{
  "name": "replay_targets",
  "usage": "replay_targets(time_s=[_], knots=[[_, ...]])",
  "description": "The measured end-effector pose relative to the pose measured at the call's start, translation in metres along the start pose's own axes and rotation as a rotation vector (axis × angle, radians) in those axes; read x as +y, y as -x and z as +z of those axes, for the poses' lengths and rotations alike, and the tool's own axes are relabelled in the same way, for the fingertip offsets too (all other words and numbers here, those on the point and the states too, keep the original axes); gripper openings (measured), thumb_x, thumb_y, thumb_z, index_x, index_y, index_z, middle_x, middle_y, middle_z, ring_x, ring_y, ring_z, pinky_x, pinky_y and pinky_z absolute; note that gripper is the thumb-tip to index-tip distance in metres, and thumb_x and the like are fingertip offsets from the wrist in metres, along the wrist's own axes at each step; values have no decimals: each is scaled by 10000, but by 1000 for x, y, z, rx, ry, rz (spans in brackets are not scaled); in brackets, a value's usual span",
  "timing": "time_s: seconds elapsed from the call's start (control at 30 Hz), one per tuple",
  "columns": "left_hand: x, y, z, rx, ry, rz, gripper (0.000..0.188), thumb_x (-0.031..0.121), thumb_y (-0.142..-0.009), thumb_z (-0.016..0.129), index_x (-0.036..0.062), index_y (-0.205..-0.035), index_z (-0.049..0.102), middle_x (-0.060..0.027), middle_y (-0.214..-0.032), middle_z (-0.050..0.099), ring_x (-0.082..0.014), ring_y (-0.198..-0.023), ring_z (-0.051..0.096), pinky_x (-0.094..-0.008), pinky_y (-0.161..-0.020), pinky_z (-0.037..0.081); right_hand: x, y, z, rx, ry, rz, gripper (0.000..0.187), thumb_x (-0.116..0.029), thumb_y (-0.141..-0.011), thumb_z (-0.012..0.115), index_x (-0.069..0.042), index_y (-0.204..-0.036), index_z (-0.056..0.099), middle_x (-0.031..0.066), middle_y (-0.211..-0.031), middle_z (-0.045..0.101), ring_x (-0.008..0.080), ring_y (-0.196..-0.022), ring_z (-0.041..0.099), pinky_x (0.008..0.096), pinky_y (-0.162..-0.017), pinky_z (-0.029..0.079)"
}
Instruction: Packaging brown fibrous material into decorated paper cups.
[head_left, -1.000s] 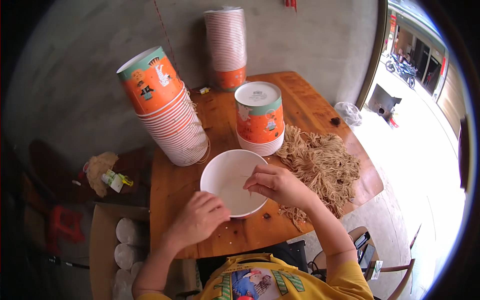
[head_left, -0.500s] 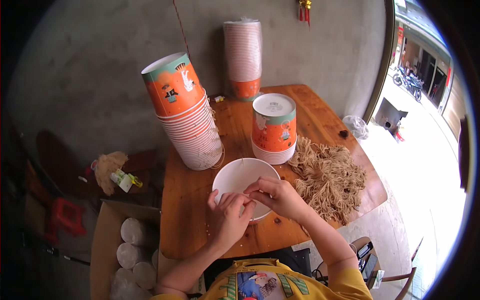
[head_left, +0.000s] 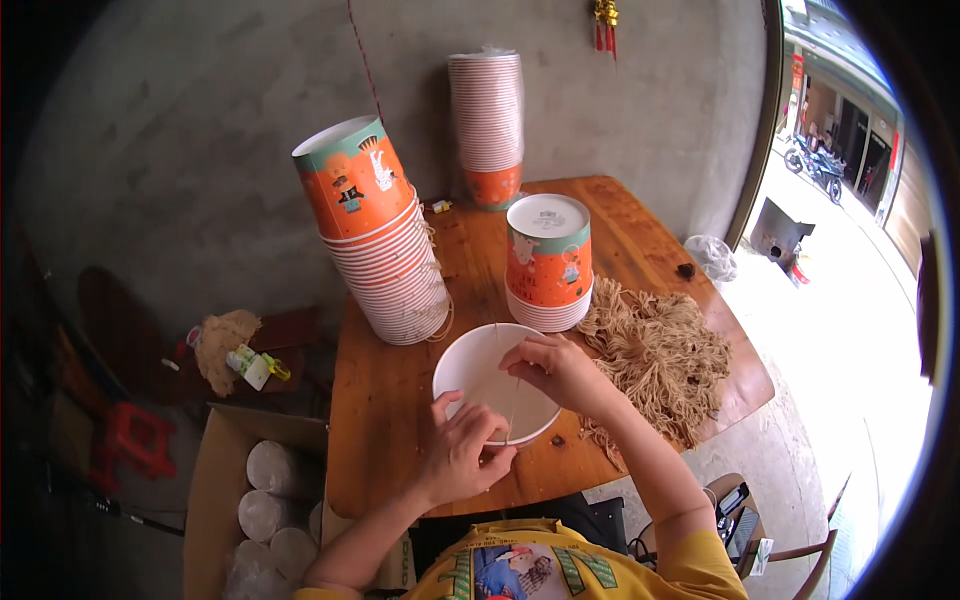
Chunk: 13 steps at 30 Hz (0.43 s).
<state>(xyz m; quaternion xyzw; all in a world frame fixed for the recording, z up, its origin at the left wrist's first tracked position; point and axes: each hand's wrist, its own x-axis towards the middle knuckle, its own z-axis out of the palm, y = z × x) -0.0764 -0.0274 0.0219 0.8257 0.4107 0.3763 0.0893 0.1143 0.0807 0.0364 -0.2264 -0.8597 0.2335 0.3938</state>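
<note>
A white-lined paper bucket (head_left: 465, 375) stands mouth up at the front of the table. A thin tan string (head_left: 514, 408) runs across its mouth from the far rim to the near rim. My right hand (head_left: 560, 372) is over the bucket's right side, thumb and fingers pinched on the string. At the near rim is my left hand (head_left: 465, 445), its thumb and forefinger closed about the string's near end and its other fingers bent against the bucket's left side. To the right of the bucket lies a tangled heap of tan strings (head_left: 655, 355).
A leaning stack of orange-and-green paper buckets (head_left: 355, 190) stands at the left, strings hanging off it. A shorter upside-down stack (head_left: 548, 260) is behind the bucket; a wrapped stack (head_left: 487, 115) is by the wall. A cardboard box (head_left: 215, 500) holds wrapped stacks beside the wooden table (head_left: 380, 430).
My right hand has moved up and away from my left hand. The string now shows stretched between them. My left hand has shifted slightly down toward the near rim.
</note>
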Motion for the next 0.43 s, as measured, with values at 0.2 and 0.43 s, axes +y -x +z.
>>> replay_targets(time_s=[0.2, 0.43], knots=[[-39, 12, -14, 47, -177, 108, 250, 57, -770, 713, 102, -963, 560, -61, -864, 533, -262, -919, 567, -462, -1003, 323, -13, -4, -30, 91, 90, 140, 86, -73, -878, 666, -57, -960, 687, 61, -849, 648, 203, -772, 619, 321, -698, 501], [-57, -12, -95, 83, 578, -350, 168, 154, -980, 576, 61, -1118, 553, -63, -1052, 537, -231, -905, 516, -350, -862, 447, 7, 24, -11, 26, -584, 79, 405, -327, -872, 730, -134, -1202, 594, 48, -1007, 629, 192, -900, 594, 323, -831, 468]])
